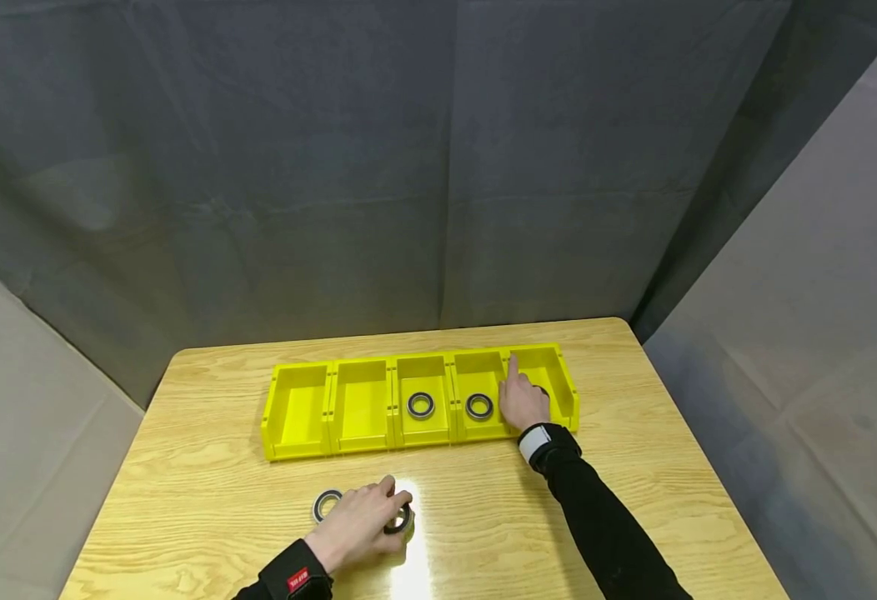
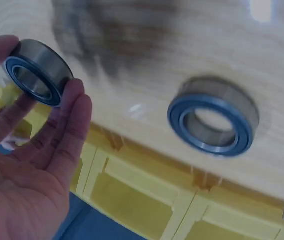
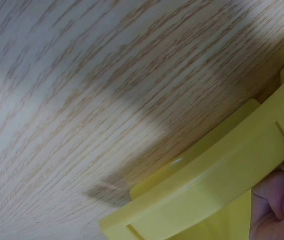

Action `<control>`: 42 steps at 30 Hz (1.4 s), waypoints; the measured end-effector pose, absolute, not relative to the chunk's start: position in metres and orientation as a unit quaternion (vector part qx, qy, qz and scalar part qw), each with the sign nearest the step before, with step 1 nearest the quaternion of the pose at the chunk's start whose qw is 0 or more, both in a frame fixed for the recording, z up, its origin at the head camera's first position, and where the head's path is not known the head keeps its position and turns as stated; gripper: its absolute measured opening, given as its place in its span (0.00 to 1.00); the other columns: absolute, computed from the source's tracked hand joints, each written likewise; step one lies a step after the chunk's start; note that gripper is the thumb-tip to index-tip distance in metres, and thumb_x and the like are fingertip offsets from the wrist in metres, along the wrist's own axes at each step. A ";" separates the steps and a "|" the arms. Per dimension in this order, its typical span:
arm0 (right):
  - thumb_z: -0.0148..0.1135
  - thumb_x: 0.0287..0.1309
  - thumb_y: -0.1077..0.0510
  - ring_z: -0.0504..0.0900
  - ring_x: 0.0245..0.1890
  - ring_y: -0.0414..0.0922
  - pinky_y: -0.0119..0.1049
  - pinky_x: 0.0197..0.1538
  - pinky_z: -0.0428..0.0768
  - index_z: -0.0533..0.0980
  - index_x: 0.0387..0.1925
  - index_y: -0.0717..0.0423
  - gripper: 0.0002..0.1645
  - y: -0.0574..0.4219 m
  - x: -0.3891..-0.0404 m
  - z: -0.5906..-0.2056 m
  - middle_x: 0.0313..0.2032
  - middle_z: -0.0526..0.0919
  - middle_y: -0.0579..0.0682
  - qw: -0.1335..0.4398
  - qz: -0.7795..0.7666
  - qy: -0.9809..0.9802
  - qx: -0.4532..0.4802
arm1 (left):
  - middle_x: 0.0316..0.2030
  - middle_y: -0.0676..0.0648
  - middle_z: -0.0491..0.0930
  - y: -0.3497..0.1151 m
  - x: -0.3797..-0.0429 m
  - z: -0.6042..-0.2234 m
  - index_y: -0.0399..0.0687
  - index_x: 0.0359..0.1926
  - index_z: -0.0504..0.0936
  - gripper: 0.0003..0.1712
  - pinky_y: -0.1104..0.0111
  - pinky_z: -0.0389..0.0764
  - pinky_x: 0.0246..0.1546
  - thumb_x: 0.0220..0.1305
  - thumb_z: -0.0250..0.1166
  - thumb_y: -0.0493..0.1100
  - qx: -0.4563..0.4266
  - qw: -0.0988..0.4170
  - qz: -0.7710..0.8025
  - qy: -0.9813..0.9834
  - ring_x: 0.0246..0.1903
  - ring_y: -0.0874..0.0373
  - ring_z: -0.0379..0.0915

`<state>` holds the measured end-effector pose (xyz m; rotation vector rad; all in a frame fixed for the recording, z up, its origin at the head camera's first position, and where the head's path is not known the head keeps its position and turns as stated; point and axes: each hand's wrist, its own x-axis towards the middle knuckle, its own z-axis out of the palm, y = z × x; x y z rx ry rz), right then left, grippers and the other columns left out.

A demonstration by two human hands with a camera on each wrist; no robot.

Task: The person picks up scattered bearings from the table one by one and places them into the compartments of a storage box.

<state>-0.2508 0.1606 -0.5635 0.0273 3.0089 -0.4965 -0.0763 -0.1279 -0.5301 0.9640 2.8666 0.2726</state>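
My left hand (image 1: 363,518) pinches a ball bearing (image 2: 39,72) between thumb and fingertips, tilted and raised over the table. Beside that hand, a second bearing (image 2: 214,117) lies flat on the wood. At the right end of a yellow bin row (image 1: 307,452), my right hand (image 1: 524,400) reaches into the last compartment, its index finger straight along the divider. Its thumb and other fingers curl at a bearing (image 1: 544,390), mostly hidden by the hand. Two further bearings lie flat, one in the middle compartment (image 1: 420,406) and one in the compartment right of it (image 1: 479,407).
The bin row stands near the back of a wooden table (image 1: 206,467). Its two left compartments show bare yellow floors. A grey curtain (image 1: 318,183) hangs behind the table, with pale panels (image 1: 806,333) at both sides.
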 end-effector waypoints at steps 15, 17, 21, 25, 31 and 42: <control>0.46 0.76 0.49 0.83 0.33 0.61 0.56 0.39 0.82 0.46 0.79 0.56 0.39 0.163 -0.255 -0.565 0.53 0.82 0.65 0.045 -0.159 0.986 0.010 | 0.33 0.50 0.73 -0.148 -0.111 -0.498 0.49 0.51 0.81 0.25 0.74 0.63 0.17 0.53 0.74 0.52 0.225 0.011 0.111 0.968 0.23 0.61 0.67; 0.46 0.76 0.49 0.83 0.33 0.60 0.56 0.39 0.82 0.46 0.79 0.56 0.39 0.163 -0.255 -0.565 0.53 0.82 0.65 0.043 -0.159 0.986 0.011 | 0.33 0.49 0.73 -0.151 -0.117 -0.494 0.49 0.50 0.80 0.24 0.73 0.62 0.16 0.55 0.73 0.52 0.217 0.006 0.107 0.970 0.22 0.60 0.66; 0.46 0.76 0.49 0.83 0.32 0.60 0.56 0.38 0.82 0.46 0.79 0.56 0.39 0.163 -0.255 -0.565 0.53 0.82 0.65 0.044 -0.157 0.986 0.011 | 0.32 0.47 0.73 -0.156 -0.128 -0.486 0.47 0.49 0.80 0.24 0.73 0.64 0.16 0.54 0.75 0.51 0.207 -0.011 0.105 0.973 0.21 0.59 0.65; 0.46 0.76 0.49 0.83 0.32 0.60 0.55 0.38 0.81 0.46 0.79 0.55 0.38 0.162 -0.255 -0.564 0.52 0.82 0.64 0.044 -0.157 0.987 0.011 | 0.32 0.46 0.74 -0.160 -0.142 -0.478 0.47 0.49 0.80 0.24 0.71 0.69 0.17 0.54 0.75 0.50 0.195 -0.023 0.107 0.975 0.22 0.58 0.68; 0.46 0.77 0.49 0.83 0.34 0.61 0.56 0.39 0.82 0.46 0.79 0.55 0.38 0.162 -0.254 -0.563 0.52 0.82 0.64 0.049 -0.158 0.986 0.010 | 0.32 0.44 0.74 -0.166 -0.160 -0.469 0.45 0.49 0.80 0.23 0.68 0.71 0.18 0.55 0.73 0.49 0.181 -0.033 0.108 0.977 0.22 0.55 0.70; 0.46 0.76 0.49 0.84 0.38 0.63 0.58 0.44 0.82 0.46 0.79 0.55 0.39 0.159 -0.251 -0.562 0.55 0.81 0.65 0.058 -0.163 0.985 0.014 | 0.38 0.37 0.77 -0.166 -0.180 -0.467 0.42 0.52 0.79 0.25 0.64 0.75 0.19 0.56 0.73 0.47 0.173 -0.041 0.104 0.979 0.25 0.50 0.74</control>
